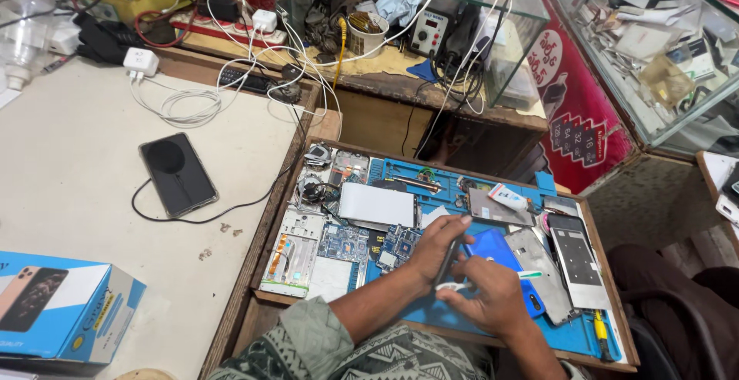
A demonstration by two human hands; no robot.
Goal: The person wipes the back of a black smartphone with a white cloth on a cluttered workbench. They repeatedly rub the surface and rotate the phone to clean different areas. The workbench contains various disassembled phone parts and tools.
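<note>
Blue mat point(573, 334) (cluttered), hands point(439, 245) on blue phone point(493, 245)

Blue phone point(496, 251): a glossy blue handset laid flat on the blue work mat, partly covered by both hands; its lower edge is seen at the right of the right hand.
Tool point(447, 263): a slim dark rod, held upright-tilted over the phone's left edge.
White strip point(456, 287): a thin pale piece pinched beside the phone.
</note>
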